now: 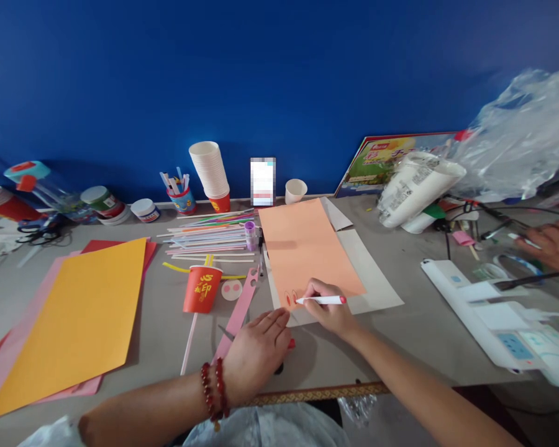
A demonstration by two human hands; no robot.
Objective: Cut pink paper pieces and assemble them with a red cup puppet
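Observation:
My right hand [328, 307] is closed round a white marker with a red end [323, 300], its tip on the near corner of a peach paper sheet [307, 245], beside two small red ovals [290, 298]. My left hand [256, 351], with a dark red bead bracelet at the wrist, lies with fingers together on the table, fingertips pressing the sheet's near corner. A pink paper strip [240, 310] and scissors, mostly hidden under my left hand, are beside it. An upside-down red paper cup [202, 288] stands to the left.
Orange, pink and red sheets [79, 310] lie at left. Straws [209, 239], stacked cups [210, 171], a pen cup [181, 198] and paint jars line the back. Another person's hand [552, 245] rests at far right by a white power strip [489, 323] and plastic bags [517, 136].

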